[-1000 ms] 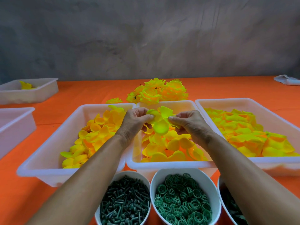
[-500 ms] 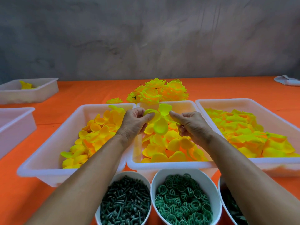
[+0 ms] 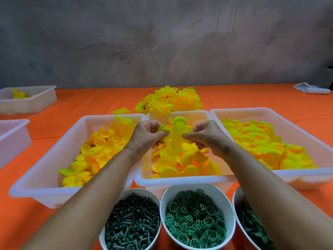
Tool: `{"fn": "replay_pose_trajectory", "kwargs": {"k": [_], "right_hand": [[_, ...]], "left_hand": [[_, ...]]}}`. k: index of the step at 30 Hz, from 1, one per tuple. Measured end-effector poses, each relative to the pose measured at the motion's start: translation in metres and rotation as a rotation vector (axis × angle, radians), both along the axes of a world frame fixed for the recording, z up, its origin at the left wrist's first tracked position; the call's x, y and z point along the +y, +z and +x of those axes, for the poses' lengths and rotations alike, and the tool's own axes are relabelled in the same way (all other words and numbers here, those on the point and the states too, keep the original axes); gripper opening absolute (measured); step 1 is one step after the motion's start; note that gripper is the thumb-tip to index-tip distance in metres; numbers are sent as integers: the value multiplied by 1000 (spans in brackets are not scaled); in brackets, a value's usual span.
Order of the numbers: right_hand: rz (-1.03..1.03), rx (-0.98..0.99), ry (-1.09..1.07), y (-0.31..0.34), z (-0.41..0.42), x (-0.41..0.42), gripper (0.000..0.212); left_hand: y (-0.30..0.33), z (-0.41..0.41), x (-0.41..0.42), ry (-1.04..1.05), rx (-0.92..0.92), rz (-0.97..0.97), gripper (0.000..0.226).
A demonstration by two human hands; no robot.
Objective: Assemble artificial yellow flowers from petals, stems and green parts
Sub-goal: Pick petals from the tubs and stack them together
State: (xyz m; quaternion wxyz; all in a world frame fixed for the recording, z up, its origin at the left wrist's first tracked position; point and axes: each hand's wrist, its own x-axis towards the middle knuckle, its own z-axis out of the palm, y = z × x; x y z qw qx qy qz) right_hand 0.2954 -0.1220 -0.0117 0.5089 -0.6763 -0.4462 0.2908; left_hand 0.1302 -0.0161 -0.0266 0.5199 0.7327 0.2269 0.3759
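Both hands hold one yellow-green petal piece [image 3: 176, 137] above the middle white tray [image 3: 182, 181] of yellow petals. My left hand [image 3: 146, 137] pinches its left lobe between thumb and fingers. My right hand [image 3: 207, 136] pinches its right side. One lobe stands up, another hangs down between the hands. A pile of finished yellow flowers [image 3: 173, 101] lies on the orange table behind the trays. Dark green stems fill a white bowl [image 3: 132, 222] at the front.
A left tray [image 3: 45, 177] holds small round yellow petals, a right tray [image 3: 306, 123] larger ones. A bowl of green rings [image 3: 196, 219] and a third bowl [image 3: 252, 226] of green parts stand in front. More white trays [image 3: 30, 101] are far left, a white cloth [image 3: 311, 90] far right.
The petal piece has spread between my hands, with a lobe now hanging lower. Both hands stayed above the middle tray and shifted only slightly.
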Motion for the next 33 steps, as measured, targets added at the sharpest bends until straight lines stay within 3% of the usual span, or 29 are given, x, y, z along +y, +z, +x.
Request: {"fn": "replay_pose_trajectory", "kwargs": {"k": [3,7,10,14,18,21,25,28,30,33], "right_hand": [[-87,-177,9,12,-1,-2,41],[-200,-298,61,27,0,-16,33],[-165,-194,-10,34,15,-36,24],[-76,21,-216,38,53,-68,15],[-54,-33,-367,38,92,-102,17],[-109,-186,-310,37,110,-120,7],[-387,-544,-132,37,118,-127,32],[-638,-854,-60,34,116,-121,38],[-673,-950,-54,29,115,-117,31],[-534,-998,-142,30,118,-114,15]], "left_hand": [[0,1,1,-7,89,38,22],[-2,5,3,-37,356,218,30],[1,8,2,-53,600,375,43],[14,12,2,-111,810,476,15],[29,19,-5,26,973,685,47],[39,32,-14,75,944,794,50],[49,64,-40,69,774,829,40],[49,90,-58,44,662,837,32],[45,105,-66,25,599,833,28],[35,122,-73,-4,519,782,26]]}}
